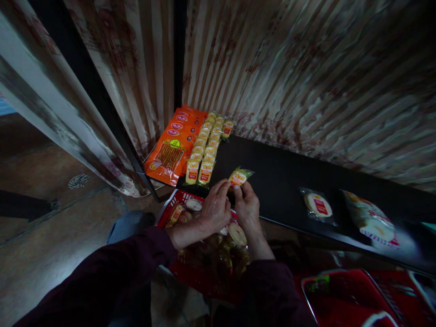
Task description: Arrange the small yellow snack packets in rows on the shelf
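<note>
Between both hands, over the front edge of the black shelf (272,170), is a small wrapped snack cake (239,176) in clear film with a yellow and red label. The fingertips of my left hand (217,207) pinch its left end. My right hand (247,205) grips its lower right side with thumb and fingers. Below my hands, a red basket (173,202) holds several loose wrapped snacks, partly hidden by my forearms. Just left on the shelf, rows of similar wrapped snack cakes (205,172) stand lined up.
Orange snack packets (170,154) lie overlapped at the shelf's left end. Farther right on the shelf are a round wrapped cake (318,205) and a larger bag (371,220). More red baskets (350,290) sit at lower right. A striped curtain (272,77) hangs behind, with a dark post (91,91) at left.
</note>
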`<state>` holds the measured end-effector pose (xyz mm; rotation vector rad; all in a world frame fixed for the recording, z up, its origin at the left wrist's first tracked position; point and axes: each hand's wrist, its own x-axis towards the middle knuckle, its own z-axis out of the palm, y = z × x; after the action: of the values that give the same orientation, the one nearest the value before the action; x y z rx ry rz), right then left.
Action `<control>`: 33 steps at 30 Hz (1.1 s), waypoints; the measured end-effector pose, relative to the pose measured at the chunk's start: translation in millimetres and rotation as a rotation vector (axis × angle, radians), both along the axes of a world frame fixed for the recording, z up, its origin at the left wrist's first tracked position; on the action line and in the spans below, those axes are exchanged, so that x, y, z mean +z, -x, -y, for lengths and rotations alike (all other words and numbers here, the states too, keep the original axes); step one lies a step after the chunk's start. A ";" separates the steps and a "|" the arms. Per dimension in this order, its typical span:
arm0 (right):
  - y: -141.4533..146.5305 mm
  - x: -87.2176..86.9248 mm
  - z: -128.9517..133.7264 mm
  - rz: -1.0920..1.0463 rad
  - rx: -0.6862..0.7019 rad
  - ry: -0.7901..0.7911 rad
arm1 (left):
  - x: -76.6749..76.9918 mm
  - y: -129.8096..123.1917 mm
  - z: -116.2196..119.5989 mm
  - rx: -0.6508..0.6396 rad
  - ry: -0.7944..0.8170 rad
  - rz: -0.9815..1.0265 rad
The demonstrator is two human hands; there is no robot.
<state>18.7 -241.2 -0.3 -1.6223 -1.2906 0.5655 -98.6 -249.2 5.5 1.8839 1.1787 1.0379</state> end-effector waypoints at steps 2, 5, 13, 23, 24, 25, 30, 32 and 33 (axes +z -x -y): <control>-0.4 0.1 -4.5 0.019 0.001 0.002 | -1.3 -2.7 -4.8 0.008 0.005 0.005; -2.6 -2.9 -12.5 0.007 0.020 0.010 | -2.0 -7.5 -13.2 0.035 0.017 0.013; -14.5 -17.2 -44.5 -0.073 0.027 -0.007 | 6.2 -20.4 -35.1 0.099 0.111 0.009; -21.1 -24.7 -87.8 -0.102 0.032 -0.022 | 18.7 -32.6 -62.7 0.135 0.196 -0.029; -20.9 -23.9 -91.3 -0.107 0.032 -0.015 | 19.6 -33.9 -65.2 0.140 0.200 -0.034; -20.5 -22.8 -94.5 -0.114 0.032 -0.010 | 20.3 -35.4 -67.8 0.145 0.199 -0.040; -19.8 -17.5 -110.7 -0.150 0.064 -0.021 | 19.1 -44.7 -83.7 0.163 0.160 -0.031; -20.6 -17.9 -118.4 -0.150 0.054 -0.020 | 17.8 -48.0 -90.4 0.188 0.184 -0.017; -21.2 -18.8 -122.5 -0.149 0.044 -0.020 | 17.2 -49.4 -93.5 0.207 0.204 -0.007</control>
<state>40.0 -118.7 -19.1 -1.5087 -1.2197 0.6850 -49.2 -155.7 22.7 1.6356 1.4505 0.9785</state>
